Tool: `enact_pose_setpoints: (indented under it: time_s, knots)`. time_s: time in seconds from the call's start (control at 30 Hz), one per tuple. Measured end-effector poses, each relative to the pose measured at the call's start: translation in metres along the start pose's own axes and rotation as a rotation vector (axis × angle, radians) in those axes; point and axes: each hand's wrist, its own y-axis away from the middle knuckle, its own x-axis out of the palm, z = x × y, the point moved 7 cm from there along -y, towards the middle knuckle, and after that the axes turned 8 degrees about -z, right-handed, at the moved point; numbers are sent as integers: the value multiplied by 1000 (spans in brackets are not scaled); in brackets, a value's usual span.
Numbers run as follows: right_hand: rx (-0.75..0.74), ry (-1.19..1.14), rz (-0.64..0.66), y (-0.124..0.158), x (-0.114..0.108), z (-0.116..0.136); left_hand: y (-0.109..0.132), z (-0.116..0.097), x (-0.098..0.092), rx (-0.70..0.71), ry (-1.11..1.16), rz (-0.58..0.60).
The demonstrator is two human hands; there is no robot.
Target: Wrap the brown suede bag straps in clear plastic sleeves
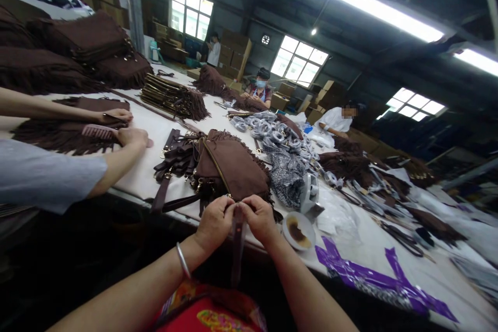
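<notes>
My left hand (217,221) and my right hand (258,216) meet at the table's near edge, thumbs and fingertips pinched together. Between them is the top of a dark brown strap (237,249), which hangs down toward my lap. Just beyond my fingers lies a brown fringed bag (237,163) with a brass zipper (217,165) running across it. The strap's end is at the bag's near corner; whether it is fastened there I cannot tell. A bundle of dark straps with metal clasps (181,155) rests against the bag's left side.
At left, a co-worker's hands (130,132) hold a pink comb (99,131) over a fringed bag. Stacked bags (81,36) stand behind. On my right are a bowl of brown liquid (299,231), purple plastic (369,272) and wrapped rings (272,129). Other people sit farther back.
</notes>
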Motion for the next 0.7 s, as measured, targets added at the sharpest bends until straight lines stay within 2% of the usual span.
enact_pose_setpoints:
  time_s: [0.1,0.17,0.27,0.33,0.4,0.47,0.53,0.6,0.7]
  knots:
    - [58,94,10,-6,3,-3,0,9,1,-121,111,-66]
    - [80,149,-36,-9,3,-4,7,21,9,-288,280,-61]
    - [94,170,-97,-13,5,-6,30,35,35,-620,590,137]
    - [112,143,-130,-17,7,-10,44,34,49,-755,719,273]
    - [156,88,-178,-19,4,-16,47,29,52,-780,773,329]
    - [238,-14,-220,-15,-3,-24,44,26,49,-780,777,330]
    - [351,-152,-203,-1,-8,-33,40,24,47,-809,781,319]
    - [454,-283,-84,23,-7,-38,38,23,45,-823,798,292]
    - [531,-385,152,72,6,-34,37,19,45,-809,827,230]
